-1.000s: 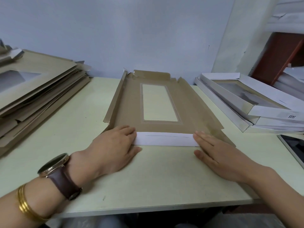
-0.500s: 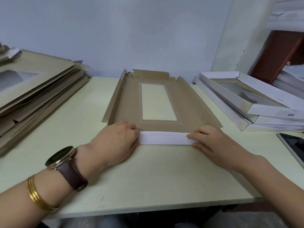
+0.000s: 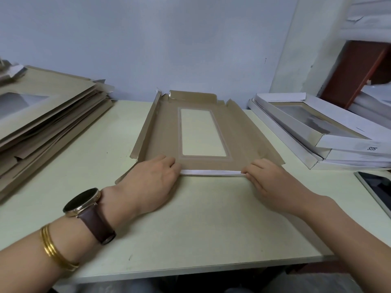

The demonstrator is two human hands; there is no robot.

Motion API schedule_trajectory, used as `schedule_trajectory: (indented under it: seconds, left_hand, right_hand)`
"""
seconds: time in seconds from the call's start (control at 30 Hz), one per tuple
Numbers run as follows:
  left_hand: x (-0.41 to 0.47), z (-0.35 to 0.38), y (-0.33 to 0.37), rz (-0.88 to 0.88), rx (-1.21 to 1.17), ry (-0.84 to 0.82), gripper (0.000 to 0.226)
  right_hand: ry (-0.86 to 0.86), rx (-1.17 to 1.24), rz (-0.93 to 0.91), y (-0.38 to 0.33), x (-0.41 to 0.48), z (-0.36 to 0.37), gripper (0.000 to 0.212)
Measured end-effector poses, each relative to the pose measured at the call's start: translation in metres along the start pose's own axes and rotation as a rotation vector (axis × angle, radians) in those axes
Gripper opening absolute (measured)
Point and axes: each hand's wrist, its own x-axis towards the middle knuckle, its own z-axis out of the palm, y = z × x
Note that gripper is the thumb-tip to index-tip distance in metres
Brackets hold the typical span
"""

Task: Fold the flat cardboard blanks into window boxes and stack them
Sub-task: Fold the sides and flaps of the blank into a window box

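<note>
**A:** What does the piece look like?

**B:** It's a flat brown cardboard blank (image 3: 243,140) with a long rectangular clear window in its middle. The left side flap tilts up and the far tab lifts a little by the wall. The white near flap (image 3: 211,172) is folded up into a narrow strip.

**A:** Where is it?

**B:** At the centre of the frame, on the pale green table (image 3: 201,229), with its near edge right at the hands.

**A:** And the hands?

**B:** The left hand (image 3: 152,182) curls its fingers over the strip's left end. The right hand (image 3: 273,182) does the same at the right end. Both grip it, and the strip spans between them.

**A:** Which way does it run?

**B:** Its long axis goes from the hands up the frame toward the wall, and the window runs the same way.

**A:** What's around it?

**B:** There's a pile of flat brown blanks (image 3: 48,115) at the left of the frame and a stack of white folded window boxes (image 3: 317,132) at the right. A dark-screened tablet (image 3: 376,187) sits at the right edge. The left wrist wears a brown-strapped watch (image 3: 81,203) and gold bangles (image 3: 55,250).
</note>
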Motion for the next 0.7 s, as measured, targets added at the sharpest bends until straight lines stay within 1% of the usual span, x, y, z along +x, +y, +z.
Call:
schedule_trajectory:
  seconds: [0.1,0.2,0.33,0.43,0.53,0.63,0.7]
  left_hand:
    - [0.002,-0.002,0.004,0.035,0.015,-0.004,0.025]
    - [0.01,-0.003,0.012,0.038,0.034,0.008,0.022]
    - [0.025,0.002,0.028,0.072,-0.113,0.044,0.019]
    - [0.034,0.008,0.037,0.097,-0.139,0.06,0.02]
    - [0.036,0.01,0.035,0.052,-0.172,0.079,0.019]
    - [0.035,0.005,0.026,-0.048,-0.227,0.048,0.017]
    - [0.036,0.001,0.022,-0.127,-0.253,0.057,0.016]
  right_hand:
    - [-0.002,-0.017,-0.015,-0.002,0.001,-0.001,0.027]
    - [0.031,-0.002,-0.074,-0.01,0.002,-0.001,0.027]
    - [0.005,0.076,-0.136,-0.03,0.011,0.002,0.026]
    - [-0.001,0.069,-0.177,-0.046,0.018,0.007,0.026]
    - [-0.003,0.031,-0.158,-0.048,0.025,0.008,0.026]
    - [0.002,0.055,-0.075,-0.038,0.027,0.004,0.02]
    - [0.006,0.078,-0.017,-0.03,0.028,0.002,0.018]
